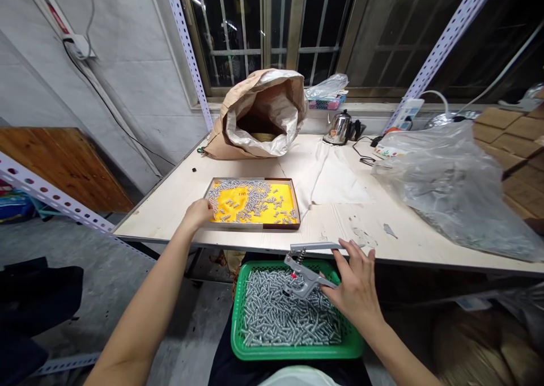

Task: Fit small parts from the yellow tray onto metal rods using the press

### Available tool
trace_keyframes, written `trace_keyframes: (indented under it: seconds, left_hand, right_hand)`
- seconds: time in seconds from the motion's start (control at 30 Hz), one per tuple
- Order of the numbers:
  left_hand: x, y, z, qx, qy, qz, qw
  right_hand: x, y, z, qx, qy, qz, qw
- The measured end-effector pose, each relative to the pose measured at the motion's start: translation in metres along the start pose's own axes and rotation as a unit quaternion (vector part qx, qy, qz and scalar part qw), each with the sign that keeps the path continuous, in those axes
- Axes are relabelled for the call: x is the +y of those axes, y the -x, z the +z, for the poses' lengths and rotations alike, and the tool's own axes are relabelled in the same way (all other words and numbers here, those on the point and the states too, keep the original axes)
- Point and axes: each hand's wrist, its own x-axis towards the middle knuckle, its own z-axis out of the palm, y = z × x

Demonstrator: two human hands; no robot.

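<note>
The right hand (355,281) grips a grey spring-loaded tool (310,274), its spring end pointing left, long axis side to side, above metal screws (289,318) in a green basket (297,352). The left hand (199,213), fingers curled, grasp unclear, is at the left edge of a yellow-bottomed tray (281,226), which lies lengthwise left-to-right on the tabletop (170,216).

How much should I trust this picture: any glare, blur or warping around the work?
Head view: bright streaks, probably reflections, in the dark window; head view: wide-angle stretch toward the edges, with the perforated posts leaning outward; head view: lower right corner dim and smeared; head view: the right hand, metal tool and screws below look reasonably sharp.
</note>
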Motion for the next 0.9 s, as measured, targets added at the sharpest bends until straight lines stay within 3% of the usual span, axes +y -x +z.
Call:
trace_keyframes:
  seconds: [0.13,0.3,0.47,0.6,0.7,0.77,0.83,0.9]
  left_hand:
    - [0.0,-0.018,0.0,0.016,-0.008,0.006,1.0]
    - [0.008,-0.038,0.001,-0.024,0.001,0.052,0.998]
    - [0.015,-0.046,-0.005,-0.039,0.034,0.052,0.997]
    - [0.018,-0.032,-0.016,-0.007,0.099,0.057,0.993]
    - [0.032,0.007,-0.013,0.026,0.166,0.072,0.983]
    - [0.05,0.049,0.001,0.004,0.259,0.082,0.962]
    - [0.072,0.096,0.02,-0.104,0.475,0.063,0.872]
    - [0.093,0.139,0.039,-0.199,0.607,0.007,0.769]
  right_hand:
    - [-0.002,0.0,0.0,-0.003,0.003,-0.006,1.0]
    - [-0.001,0.0,-0.001,-0.005,0.01,-0.01,1.0]
    - [-0.001,0.002,-0.001,-0.01,0.008,-0.007,1.0]
    - [0.001,0.003,-0.002,-0.01,0.003,-0.002,1.0]
    - [0.003,-0.001,-0.003,-0.007,-0.004,0.01,1.0]
    - [0.003,-0.006,-0.004,-0.01,-0.011,0.019,1.0]
    - [0.001,-0.012,-0.005,-0.015,-0.02,0.025,0.999]
    - [-0.002,-0.017,-0.006,-0.024,-0.031,0.027,0.999]
